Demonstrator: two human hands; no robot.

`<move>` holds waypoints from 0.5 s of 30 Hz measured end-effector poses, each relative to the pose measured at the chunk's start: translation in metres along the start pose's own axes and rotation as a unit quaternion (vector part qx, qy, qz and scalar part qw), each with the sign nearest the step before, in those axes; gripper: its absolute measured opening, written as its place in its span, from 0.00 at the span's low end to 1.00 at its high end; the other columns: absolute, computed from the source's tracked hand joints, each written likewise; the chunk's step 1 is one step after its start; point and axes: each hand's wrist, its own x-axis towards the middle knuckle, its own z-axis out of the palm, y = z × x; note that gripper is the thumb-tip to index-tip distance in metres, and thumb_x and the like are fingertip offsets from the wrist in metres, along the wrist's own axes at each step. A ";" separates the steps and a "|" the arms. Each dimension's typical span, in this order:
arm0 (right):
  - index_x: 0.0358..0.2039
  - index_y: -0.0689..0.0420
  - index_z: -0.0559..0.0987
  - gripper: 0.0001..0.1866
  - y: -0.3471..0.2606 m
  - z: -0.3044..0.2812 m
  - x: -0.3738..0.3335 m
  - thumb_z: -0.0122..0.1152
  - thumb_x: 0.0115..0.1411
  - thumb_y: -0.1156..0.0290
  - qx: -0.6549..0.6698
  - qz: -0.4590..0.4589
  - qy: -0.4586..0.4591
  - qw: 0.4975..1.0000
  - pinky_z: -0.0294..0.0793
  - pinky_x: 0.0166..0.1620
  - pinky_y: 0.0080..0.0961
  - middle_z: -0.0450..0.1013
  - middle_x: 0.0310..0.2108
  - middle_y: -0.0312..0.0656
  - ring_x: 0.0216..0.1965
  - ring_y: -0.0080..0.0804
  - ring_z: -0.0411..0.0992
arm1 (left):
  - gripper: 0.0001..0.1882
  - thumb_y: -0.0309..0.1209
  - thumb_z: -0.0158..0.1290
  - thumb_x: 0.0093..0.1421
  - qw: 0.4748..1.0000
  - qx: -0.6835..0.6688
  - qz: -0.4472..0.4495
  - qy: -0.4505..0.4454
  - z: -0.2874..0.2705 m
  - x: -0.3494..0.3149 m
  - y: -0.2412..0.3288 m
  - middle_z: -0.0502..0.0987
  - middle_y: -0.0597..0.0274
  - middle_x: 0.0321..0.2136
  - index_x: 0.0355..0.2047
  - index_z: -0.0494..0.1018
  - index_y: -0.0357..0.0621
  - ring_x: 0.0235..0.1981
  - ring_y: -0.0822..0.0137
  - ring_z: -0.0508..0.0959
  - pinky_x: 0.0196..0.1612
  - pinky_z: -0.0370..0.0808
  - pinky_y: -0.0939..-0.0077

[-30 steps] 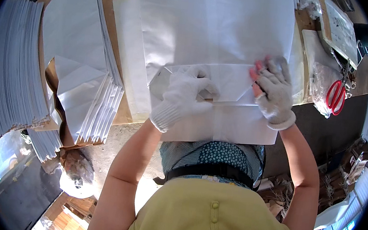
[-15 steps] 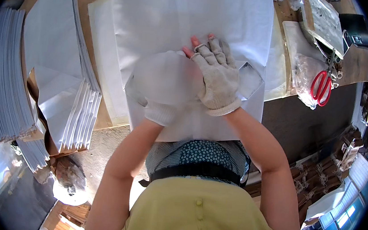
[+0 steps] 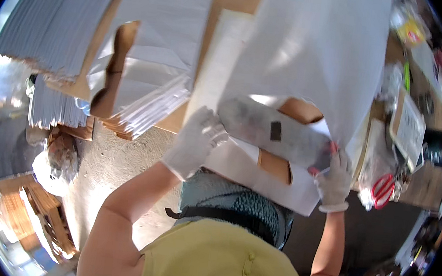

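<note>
A large white paper sack (image 3: pixel 305 50) lies in front of me with its near end folded out. Across that end runs a greyish band (image 3: pixel 249 124) with a small dark rectangle on it. Brown inner paper shows above and below the band. My left hand (image 3: pixel 194 142), in a white knit glove, has its fingers curled at the band's left end. At the right end my right hand (image 3: pixel 334 181), gloved with bare fingertips, pinches the paper between thumb and fingers. Some blur covers both hands.
Stacked white paper sacks (image 3: pixel 156 39) lie left of the work, beside a tall pile of grey-white sheets (image 3: pixel 64 19). Red-handled scissors (image 3: pixel 383 191) hang at the table's right edge, near a black container (image 3: pixel 438 147). Below left is a wrapped bundle (image 3: pixel 60 156).
The view has swung right. My hands, earlier pressed together flat on the sack's middle, have moved apart to the two ends of its near end, which is now spread with brown inside showing.
</note>
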 end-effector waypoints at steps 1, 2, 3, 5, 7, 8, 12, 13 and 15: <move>0.66 0.58 0.74 0.41 -0.002 0.007 -0.001 0.75 0.50 0.69 0.004 0.009 0.023 1.000 0.67 0.67 0.44 0.74 0.59 0.51 0.63 0.51 0.69 | 0.28 0.41 0.55 0.71 0.999 -0.023 -0.030 0.016 0.006 0.010 0.002 0.74 0.50 0.55 0.64 0.67 0.37 0.51 0.62 0.78 0.48 0.78 0.72; 0.67 0.58 0.73 0.43 -0.002 0.011 0.002 0.76 0.49 0.69 0.009 0.018 0.048 0.999 0.67 0.68 0.44 0.74 0.59 0.52 0.64 0.50 0.68 | 0.26 0.43 0.54 0.72 0.997 -0.045 -0.061 0.032 0.014 0.021 0.003 0.75 0.51 0.53 0.63 0.68 0.39 0.47 0.64 0.79 0.44 0.78 0.75; 0.68 0.59 0.72 0.43 0.000 0.009 0.010 0.76 0.50 0.69 0.053 0.040 0.034 0.997 0.69 0.66 0.42 0.75 0.58 0.51 0.61 0.48 0.70 | 0.24 0.45 0.51 0.73 0.974 -0.142 -0.163 0.061 0.020 0.039 0.013 0.77 0.53 0.48 0.60 0.71 0.41 0.41 0.68 0.80 0.37 0.78 0.78; 0.69 0.59 0.71 0.41 0.034 0.020 0.019 0.74 0.54 0.72 0.221 0.112 0.015 0.969 0.72 0.60 0.35 0.76 0.52 0.45 0.55 0.39 0.73 | 0.22 0.44 0.54 0.71 0.997 0.058 -0.039 -0.044 0.010 0.069 -0.003 0.80 0.54 0.46 0.55 0.76 0.40 0.41 0.65 0.82 0.41 0.80 0.73; 0.68 0.62 0.70 0.36 0.075 0.024 0.040 0.71 0.60 0.72 0.344 0.190 -0.014 0.920 0.74 0.54 0.28 0.76 0.48 0.40 0.47 0.31 0.74 | 0.18 0.42 0.56 0.70 0.969 0.223 0.109 -0.003 0.000 0.079 0.008 0.83 0.55 0.42 0.49 0.80 0.39 0.40 0.65 0.83 0.42 0.81 0.71; 0.68 0.65 0.70 0.35 0.086 0.008 0.049 0.71 0.62 0.69 0.341 0.224 -0.029 0.912 0.74 0.51 0.26 0.76 0.50 0.40 0.44 0.28 0.74 | 0.15 0.39 0.57 0.70 0.938 0.274 0.196 0.078 0.002 0.079 0.021 0.83 0.56 0.39 0.46 0.81 0.40 0.38 0.67 0.83 0.40 0.81 0.73; 0.64 0.68 0.72 0.27 0.114 -0.018 0.054 0.64 0.69 0.68 0.416 0.194 0.146 0.876 0.74 0.51 0.25 0.75 0.49 0.40 0.43 0.26 0.72 | 0.08 0.26 0.57 0.69 0.916 0.167 0.339 0.135 -0.042 0.047 0.120 0.85 0.62 0.31 0.45 0.83 0.38 0.29 0.72 0.82 0.34 0.80 0.74; 0.64 0.68 0.72 0.26 0.091 -0.030 0.063 0.63 0.70 0.69 0.404 0.200 0.161 0.878 0.74 0.51 0.26 0.75 0.50 0.41 0.44 0.26 0.72 | 0.09 0.28 0.56 0.70 0.849 0.194 0.444 0.212 -0.081 0.061 0.125 0.85 0.62 0.32 0.44 0.83 0.37 0.30 0.72 0.82 0.35 0.79 0.76; 0.64 0.64 0.73 0.22 0.087 -0.034 0.057 0.60 0.73 0.70 0.334 0.160 0.250 0.895 0.73 0.54 0.28 0.75 0.51 0.42 0.47 0.27 0.72 | 0.12 0.32 0.54 0.73 0.889 0.139 0.340 0.272 -0.111 0.052 0.173 0.85 0.63 0.33 0.45 0.84 0.38 0.32 0.72 0.81 0.35 0.78 0.76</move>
